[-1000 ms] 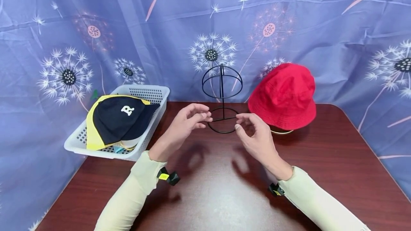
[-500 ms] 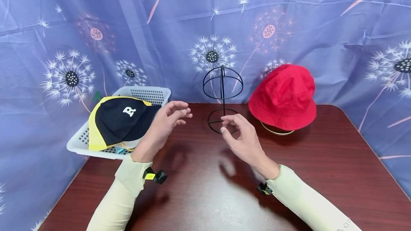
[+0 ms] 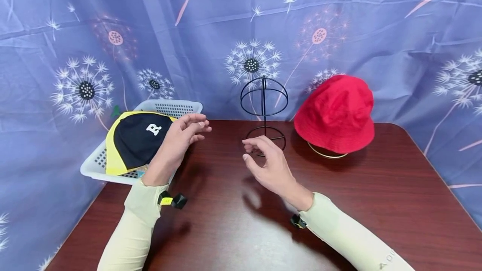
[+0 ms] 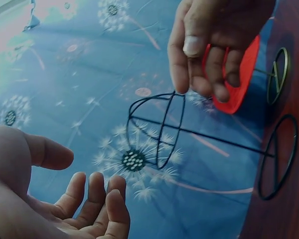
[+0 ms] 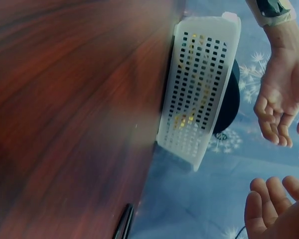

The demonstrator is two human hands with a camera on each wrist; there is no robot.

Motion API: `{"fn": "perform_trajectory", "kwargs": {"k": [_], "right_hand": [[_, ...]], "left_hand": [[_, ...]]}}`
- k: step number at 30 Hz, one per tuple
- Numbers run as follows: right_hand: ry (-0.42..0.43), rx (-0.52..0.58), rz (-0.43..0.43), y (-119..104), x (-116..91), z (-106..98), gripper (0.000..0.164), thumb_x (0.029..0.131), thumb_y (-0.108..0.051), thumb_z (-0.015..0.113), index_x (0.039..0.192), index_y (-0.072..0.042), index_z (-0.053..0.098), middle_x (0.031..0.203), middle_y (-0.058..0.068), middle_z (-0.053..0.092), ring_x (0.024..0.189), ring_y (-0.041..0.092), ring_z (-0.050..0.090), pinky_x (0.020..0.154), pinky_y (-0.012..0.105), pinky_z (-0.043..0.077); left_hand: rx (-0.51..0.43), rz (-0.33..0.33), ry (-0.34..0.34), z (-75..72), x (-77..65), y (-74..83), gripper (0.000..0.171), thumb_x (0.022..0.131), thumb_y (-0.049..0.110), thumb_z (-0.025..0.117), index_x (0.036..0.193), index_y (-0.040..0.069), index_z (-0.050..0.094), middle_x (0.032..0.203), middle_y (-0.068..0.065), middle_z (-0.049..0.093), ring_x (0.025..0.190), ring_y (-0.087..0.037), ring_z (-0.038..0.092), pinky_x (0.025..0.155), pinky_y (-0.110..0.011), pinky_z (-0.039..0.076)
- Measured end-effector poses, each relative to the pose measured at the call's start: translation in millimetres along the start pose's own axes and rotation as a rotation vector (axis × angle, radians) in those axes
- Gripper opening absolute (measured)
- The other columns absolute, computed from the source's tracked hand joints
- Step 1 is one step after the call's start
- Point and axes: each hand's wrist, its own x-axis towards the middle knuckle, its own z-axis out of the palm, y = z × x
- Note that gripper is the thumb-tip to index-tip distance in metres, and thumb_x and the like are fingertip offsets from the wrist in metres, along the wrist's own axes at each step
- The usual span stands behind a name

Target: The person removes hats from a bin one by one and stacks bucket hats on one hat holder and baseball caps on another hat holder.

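Note:
My left hand [image 3: 177,141] hovers by the right side of a white plastic basket [image 3: 90,171], fingers loosely bent and holding nothing. It hides the brim of a black cap [image 3: 132,141] with a white letter R, lying on something yellow [image 3: 114,158] in the basket. In the middle, my right hand [image 3: 269,166] is raised above the table with relaxed, curved fingers, also holding nothing. Behind it stands a bare black wire hat stand [image 3: 264,103], its base ring partly covered by the hand in the head view. The left wrist view shows this stand [image 4: 224,141] between both hands.
A red bucket hat [image 3: 335,112] sits on a gold-coloured stand [image 3: 326,155] at the back right of the dark wooden table [image 3: 376,187]. A blue dandelion-print curtain [image 3: 211,32] hangs right behind the table's rear edge.
Both hands have moved left from in front of the black stand. The left hand now overlaps the basket and cap; the right has shifted left of the stand's base. The hats stay put.

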Motion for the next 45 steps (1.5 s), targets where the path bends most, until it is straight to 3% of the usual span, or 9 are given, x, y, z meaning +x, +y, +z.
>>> {"fn": "perform_trajectory", "kwargs": {"k": [6, 14, 21, 30, 37, 45], "right_hand": [[-0.038, 0.018, -0.052, -7, 3, 20, 0.036, 0.091, -0.003, 0.074, 0.127, -0.011, 0.072, 0.107, -0.001, 0.07, 0.103, 0.019, 0.069, 0.09, 0.043, 0.056], [-0.071, 0.027, -0.093, -12, 8, 42, 0.035, 0.092, -0.005, 0.074, 0.127, -0.01, 0.072, 0.108, -0.002, 0.07, 0.103, 0.019, 0.068, 0.085, 0.035, 0.055], [-0.094, 0.03, -0.133, -17, 12, 57, 0.035, 0.094, -0.006, 0.073, 0.129, -0.01, 0.072, 0.115, -0.001, 0.071, 0.106, 0.018, 0.068, 0.092, 0.032, 0.055], [-0.174, -0.006, -0.162, -22, 13, 78, 0.037, 0.098, -0.012, 0.072, 0.134, -0.012, 0.069, 0.126, 0.0, 0.069, 0.118, 0.012, 0.065, 0.105, 0.028, 0.051], [-0.191, -0.024, -0.173, -29, 19, 92, 0.038, 0.099, -0.013, 0.071, 0.136, -0.015, 0.069, 0.13, -0.003, 0.066, 0.122, 0.008, 0.062, 0.107, 0.024, 0.048], [-0.225, -0.034, -0.205, -31, 19, 110, 0.04, 0.098, -0.013, 0.072, 0.138, -0.015, 0.068, 0.132, -0.002, 0.065, 0.125, 0.009, 0.061, 0.109, 0.021, 0.046]], "left_hand": [[0.054, -0.014, 0.048, -21.1, -0.3, 6.5, 0.026, 0.11, 0.02, 0.058, 0.133, 0.007, 0.058, 0.116, -0.001, 0.069, 0.111, -0.013, 0.07, 0.09, -0.026, 0.056], [0.033, -0.009, 0.114, -54.0, -2.8, 7.2, 0.023, 0.11, 0.019, 0.058, 0.13, 0.007, 0.058, 0.116, -0.001, 0.067, 0.109, -0.011, 0.07, 0.093, -0.028, 0.057], [0.053, -0.007, 0.167, -77.5, -3.0, 13.9, 0.016, 0.109, 0.02, 0.058, 0.123, 0.013, 0.06, 0.115, 0.002, 0.066, 0.106, -0.012, 0.07, 0.086, -0.023, 0.057], [-0.097, -0.013, 0.233, -111.1, -10.4, 14.9, 0.012, 0.107, 0.012, 0.058, 0.119, 0.011, 0.058, 0.1, 0.011, 0.075, 0.091, -0.005, 0.073, 0.079, -0.019, 0.057], [-0.129, 0.005, 0.296, -133.0, -15.6, 15.5, 0.015, 0.106, 0.012, 0.062, 0.121, 0.008, 0.058, 0.097, 0.009, 0.075, 0.089, -0.007, 0.074, 0.079, -0.019, 0.058], [-0.022, -0.106, 0.399, -151.6, -19.4, 16.4, 0.012, 0.106, 0.017, 0.061, 0.118, 0.016, 0.059, 0.092, 0.013, 0.074, 0.086, -0.002, 0.073, 0.075, -0.016, 0.057]]}}
